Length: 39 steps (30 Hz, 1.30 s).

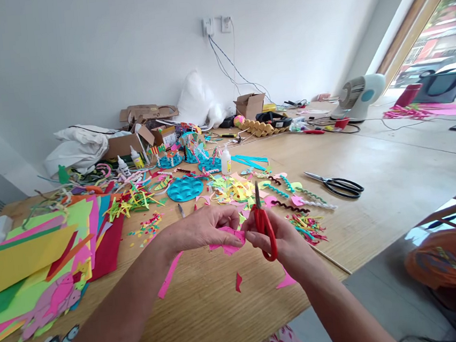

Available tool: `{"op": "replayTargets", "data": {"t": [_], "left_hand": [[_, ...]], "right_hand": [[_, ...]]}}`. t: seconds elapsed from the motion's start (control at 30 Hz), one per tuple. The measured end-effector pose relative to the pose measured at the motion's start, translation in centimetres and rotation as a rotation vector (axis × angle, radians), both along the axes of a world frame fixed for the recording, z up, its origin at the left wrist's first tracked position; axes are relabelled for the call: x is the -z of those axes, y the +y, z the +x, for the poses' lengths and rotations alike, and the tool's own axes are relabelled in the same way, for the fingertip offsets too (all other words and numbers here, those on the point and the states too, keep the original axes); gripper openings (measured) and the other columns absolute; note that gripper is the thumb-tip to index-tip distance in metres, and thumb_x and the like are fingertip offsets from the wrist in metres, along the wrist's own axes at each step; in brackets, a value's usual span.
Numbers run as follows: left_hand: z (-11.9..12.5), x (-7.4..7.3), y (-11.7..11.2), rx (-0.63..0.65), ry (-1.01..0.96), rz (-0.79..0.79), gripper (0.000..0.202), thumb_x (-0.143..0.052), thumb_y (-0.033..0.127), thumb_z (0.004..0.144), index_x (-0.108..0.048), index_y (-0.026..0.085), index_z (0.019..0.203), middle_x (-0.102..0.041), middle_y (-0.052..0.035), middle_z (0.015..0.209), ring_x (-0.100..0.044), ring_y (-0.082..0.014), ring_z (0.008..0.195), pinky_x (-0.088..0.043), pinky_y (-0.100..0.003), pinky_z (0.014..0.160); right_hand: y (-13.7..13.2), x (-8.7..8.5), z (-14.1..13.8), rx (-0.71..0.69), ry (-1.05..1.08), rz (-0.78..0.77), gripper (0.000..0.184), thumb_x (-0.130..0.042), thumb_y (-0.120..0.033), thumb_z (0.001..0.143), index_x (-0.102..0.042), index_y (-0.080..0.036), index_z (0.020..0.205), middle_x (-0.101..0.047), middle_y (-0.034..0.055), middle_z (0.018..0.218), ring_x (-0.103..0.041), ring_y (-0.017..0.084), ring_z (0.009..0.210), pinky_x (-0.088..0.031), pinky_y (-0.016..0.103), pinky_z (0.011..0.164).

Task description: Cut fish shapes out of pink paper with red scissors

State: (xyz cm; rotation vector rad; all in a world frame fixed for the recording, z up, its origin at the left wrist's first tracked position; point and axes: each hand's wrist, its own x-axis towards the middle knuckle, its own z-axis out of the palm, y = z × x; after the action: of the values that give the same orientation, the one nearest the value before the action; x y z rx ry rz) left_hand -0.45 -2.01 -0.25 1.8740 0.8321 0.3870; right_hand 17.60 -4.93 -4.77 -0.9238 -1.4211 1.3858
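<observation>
Between my two hands is a small cut piece of pink paper [230, 240]. My left hand [209, 225] pinches it from the left, thumb on top. My right hand [277, 236] holds red-handled scissors [264, 226], their dark blades pointing up and away from the paper. The right fingertips also reach the paper's right edge. Under and around the hands lie a pink strip [170, 276], a small red scrap [238, 282] and another pink scrap [286, 279] on the wooden table [210, 318].
Coloured paper sheets [26, 255] are stacked at left, with paper fish cutouts [55, 303] in front. Black-handled scissors [340, 186] lie to the right, near a thin stick [331, 259]. Ahead are a scrap pile [233, 189], a blue scalloped disc [184, 188] and a glue bottle [226, 160].
</observation>
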Motion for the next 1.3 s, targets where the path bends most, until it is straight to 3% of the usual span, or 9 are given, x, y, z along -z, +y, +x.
{"op": "replayTargets", "data": {"t": [0.23, 0.33, 0.47, 0.67, 1.03, 1.3], "left_hand": [[-0.4, -0.6, -0.4, -0.034, -0.017, 0.038, 0.021, -0.064, 0.026, 0.07, -0.045, 0.019, 0.073, -0.039, 0.0076, 0.061, -0.034, -0.0064, 0.053, -0.026, -0.019, 0.046], [-0.7, -0.9, -0.3, -0.168, -0.076, 0.031, 0.021, -0.062, 0.028, 0.073, -0.046, 0.021, 0.083, -0.037, 0.0092, 0.057, -0.033, -0.0061, 0.05, -0.024, -0.018, 0.045], [-0.9, -0.9, 0.1, -0.344, -0.276, 0.004, 0.031, -0.062, 0.036, 0.074, -0.044, 0.022, 0.094, -0.044, 0.0083, 0.062, -0.042, -0.0068, 0.053, -0.032, -0.019, 0.049], [-0.1, -0.2, 0.1, -0.367, -0.407, 0.018, 0.029, -0.058, 0.045, 0.076, -0.05, 0.018, 0.082, -0.049, 0.0048, 0.064, -0.044, -0.0072, 0.054, -0.034, -0.02, 0.05], [1.1, -0.4, -0.3, -0.533, -0.368, 0.068, 0.018, -0.053, 0.03, 0.067, -0.049, 0.017, 0.056, -0.044, 0.0055, 0.048, -0.038, -0.0071, 0.046, -0.029, -0.02, 0.047], [0.6, -0.4, -0.1, -0.574, -0.414, 0.041, 0.014, -0.054, 0.027, 0.065, -0.051, 0.016, 0.058, -0.045, 0.0046, 0.053, -0.039, -0.0079, 0.049, -0.034, -0.021, 0.05]], "right_hand": [[0.6, -1.1, -1.0, -0.06, -0.036, -0.02, 0.017, -0.067, -0.018, 0.064, -0.05, -0.018, 0.068, -0.047, -0.0075, 0.057, -0.037, 0.007, 0.046, -0.03, 0.02, 0.042], [0.8, -1.3, -1.1, 0.04, 0.058, -0.015, 0.018, -0.068, -0.019, 0.065, -0.051, -0.018, 0.07, -0.052, -0.0063, 0.059, -0.042, 0.008, 0.049, -0.032, 0.02, 0.044], [1.1, -1.2, -1.2, 0.24, 0.248, 0.044, 0.018, -0.069, -0.02, 0.066, -0.053, -0.018, 0.072, -0.055, -0.0055, 0.061, -0.043, 0.008, 0.051, -0.034, 0.02, 0.047], [1.6, -0.9, -2.0, 0.351, 0.413, 0.109, 0.017, -0.071, -0.019, 0.067, -0.055, -0.018, 0.075, -0.054, -0.0063, 0.059, -0.044, 0.008, 0.05, -0.034, 0.019, 0.047], [1.6, -1.8, -3.6, 0.278, 0.409, 0.042, 0.02, -0.072, -0.021, 0.064, -0.055, -0.017, 0.072, -0.056, -0.0056, 0.059, -0.044, 0.007, 0.049, -0.035, 0.019, 0.047], [1.7, -2.4, -3.0, 0.23, 0.308, 0.055, 0.017, -0.07, -0.025, 0.066, -0.055, -0.018, 0.072, -0.056, -0.005, 0.061, -0.045, 0.008, 0.051, -0.035, 0.019, 0.047]]}}
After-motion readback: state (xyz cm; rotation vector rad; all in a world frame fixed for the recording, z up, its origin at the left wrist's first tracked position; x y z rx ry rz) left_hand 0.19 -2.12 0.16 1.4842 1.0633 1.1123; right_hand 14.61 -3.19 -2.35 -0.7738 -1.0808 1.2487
